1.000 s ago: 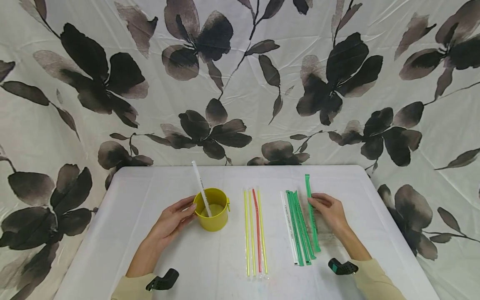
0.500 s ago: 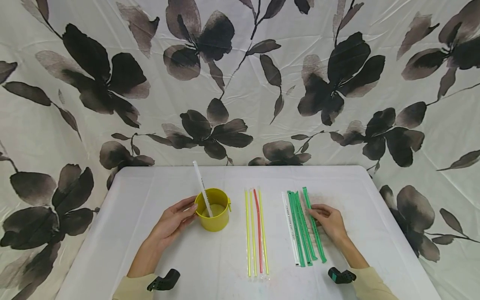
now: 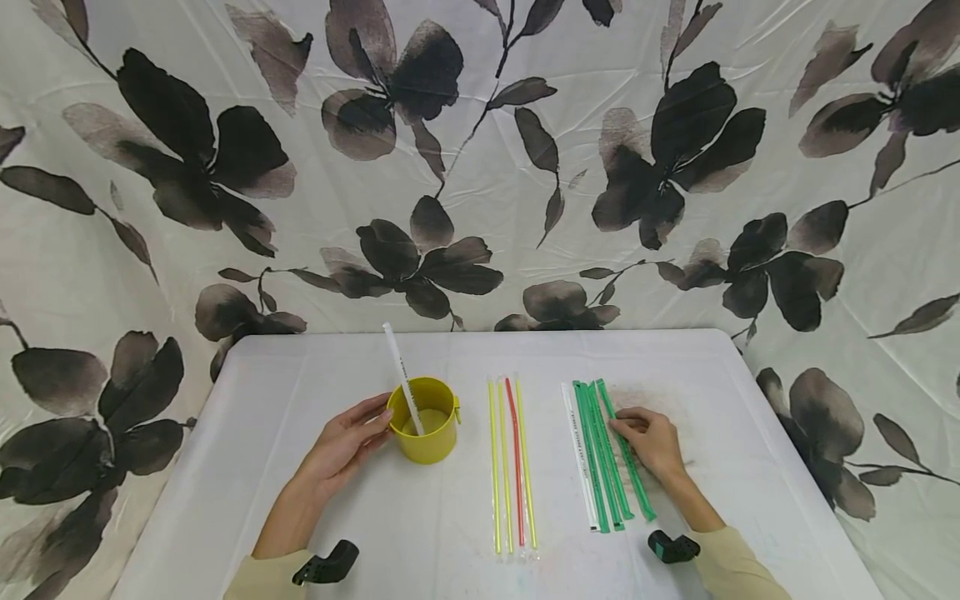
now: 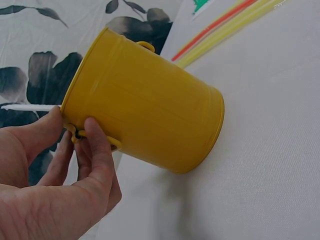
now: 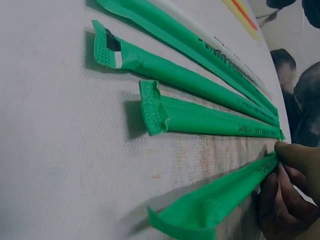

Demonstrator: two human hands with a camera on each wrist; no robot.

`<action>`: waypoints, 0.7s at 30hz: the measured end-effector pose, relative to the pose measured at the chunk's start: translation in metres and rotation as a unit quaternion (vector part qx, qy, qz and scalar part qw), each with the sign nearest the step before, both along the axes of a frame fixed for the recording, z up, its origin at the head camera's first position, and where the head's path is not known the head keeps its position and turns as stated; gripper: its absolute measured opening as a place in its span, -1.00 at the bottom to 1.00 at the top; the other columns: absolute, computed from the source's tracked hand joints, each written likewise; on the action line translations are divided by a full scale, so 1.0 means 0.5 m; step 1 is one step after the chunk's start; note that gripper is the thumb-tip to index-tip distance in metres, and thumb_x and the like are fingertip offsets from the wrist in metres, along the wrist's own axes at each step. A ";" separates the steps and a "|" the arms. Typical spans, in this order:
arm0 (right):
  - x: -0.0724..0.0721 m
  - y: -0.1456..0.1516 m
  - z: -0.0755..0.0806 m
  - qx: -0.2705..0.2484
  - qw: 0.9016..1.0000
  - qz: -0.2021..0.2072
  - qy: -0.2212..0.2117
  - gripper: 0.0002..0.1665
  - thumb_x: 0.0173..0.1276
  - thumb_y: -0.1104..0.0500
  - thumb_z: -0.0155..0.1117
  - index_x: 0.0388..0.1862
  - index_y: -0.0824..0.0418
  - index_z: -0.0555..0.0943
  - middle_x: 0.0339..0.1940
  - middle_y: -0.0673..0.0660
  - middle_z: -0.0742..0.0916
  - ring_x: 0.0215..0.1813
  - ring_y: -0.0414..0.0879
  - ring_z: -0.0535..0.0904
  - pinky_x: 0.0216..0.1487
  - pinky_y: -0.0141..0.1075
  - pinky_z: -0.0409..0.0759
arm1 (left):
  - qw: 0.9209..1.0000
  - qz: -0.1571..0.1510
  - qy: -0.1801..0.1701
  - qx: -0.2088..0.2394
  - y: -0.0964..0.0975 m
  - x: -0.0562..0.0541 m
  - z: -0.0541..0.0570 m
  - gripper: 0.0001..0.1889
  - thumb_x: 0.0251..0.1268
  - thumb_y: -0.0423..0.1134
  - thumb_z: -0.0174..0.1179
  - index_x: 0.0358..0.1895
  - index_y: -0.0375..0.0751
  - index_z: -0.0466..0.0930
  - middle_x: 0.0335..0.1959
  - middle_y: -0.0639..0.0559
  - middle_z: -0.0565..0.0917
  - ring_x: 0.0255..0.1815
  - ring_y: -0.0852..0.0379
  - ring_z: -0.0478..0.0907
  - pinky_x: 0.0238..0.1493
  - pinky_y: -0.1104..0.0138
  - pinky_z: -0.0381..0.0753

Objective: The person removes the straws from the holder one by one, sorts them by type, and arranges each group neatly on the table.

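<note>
My left hand [image 3: 341,446] holds a small yellow pail [image 3: 426,446] at its left side; in the left wrist view the thumb is at the rim and fingers are at the wire handle [image 4: 114,143]. A white paper-wrapped straw [image 3: 399,362] leans inside the pail, its top sticking out above the rim. To the right, my right hand [image 3: 651,442] pinches a green paper-wrapped straw [image 3: 637,483] near its upper part. That straw slants beside a row of several green wrapped straws [image 3: 600,467], its far end close to theirs. In the right wrist view its near end [image 5: 185,217] fans away from them.
A white wrapped straw [image 3: 577,467] lies along the left of the green row. Between pail and row lie several yellow straws [image 3: 494,475] and one red straw [image 3: 516,475] in clear wrappers. The white table [image 3: 300,367] ends at a floral cloth backdrop [image 3: 525,275].
My right hand has drawn the green straw toward me, then shifted its far end left against the row. The left hand and pail have stayed in place.
</note>
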State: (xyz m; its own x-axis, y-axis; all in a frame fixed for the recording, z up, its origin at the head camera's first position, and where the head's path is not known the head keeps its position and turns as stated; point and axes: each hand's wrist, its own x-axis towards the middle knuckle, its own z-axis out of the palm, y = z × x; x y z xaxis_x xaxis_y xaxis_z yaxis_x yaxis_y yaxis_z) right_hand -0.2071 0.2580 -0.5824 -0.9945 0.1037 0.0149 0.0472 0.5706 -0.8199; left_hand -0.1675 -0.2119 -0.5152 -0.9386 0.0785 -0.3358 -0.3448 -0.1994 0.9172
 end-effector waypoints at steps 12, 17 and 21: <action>0.001 -0.008 0.004 0.022 1.000 0.003 0.007 -0.67 0.40 0.17 0.46 -0.04 0.42 0.70 -0.32 0.20 0.77 -0.34 -0.07 0.70 -0.41 -0.42 0.62 | 1.000 0.001 -0.002 -0.007 0.000 0.000 0.002 -0.39 0.51 -0.35 0.22 0.54 -0.35 0.25 0.48 -0.23 0.33 0.25 0.11 0.58 0.23 0.37 0.61; 0.000 -0.008 0.013 0.033 0.999 0.004 -0.002 -0.66 0.44 0.16 0.41 0.00 0.42 0.68 -0.26 0.21 0.77 -0.27 -0.02 0.71 -0.30 -0.38 0.63 | 1.000 -0.003 -0.001 -0.007 0.003 0.001 0.007 -0.41 0.55 -0.37 0.16 0.54 -0.37 0.23 0.49 -0.26 0.30 0.21 0.15 0.59 0.29 0.32 0.58; -0.002 -0.009 0.019 0.036 0.999 0.000 0.000 -0.68 0.47 0.18 0.37 0.02 0.43 0.67 -0.21 0.24 0.77 -0.25 -0.01 0.69 -0.30 -0.38 0.63 | 1.000 -0.002 -0.002 -0.008 0.004 0.000 0.008 -0.42 0.56 -0.37 0.15 0.54 -0.36 0.22 0.50 -0.26 0.29 0.21 0.16 0.59 0.28 0.33 0.58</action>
State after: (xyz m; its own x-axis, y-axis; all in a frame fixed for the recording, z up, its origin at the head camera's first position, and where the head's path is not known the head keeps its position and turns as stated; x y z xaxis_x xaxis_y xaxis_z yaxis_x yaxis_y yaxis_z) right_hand -0.2083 0.2533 -0.5730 -0.9944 0.1028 0.0225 0.0473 0.6279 -0.7769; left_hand -0.1673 -0.2101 -0.5110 -0.9372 0.0773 -0.3402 -0.3487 -0.1840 0.9190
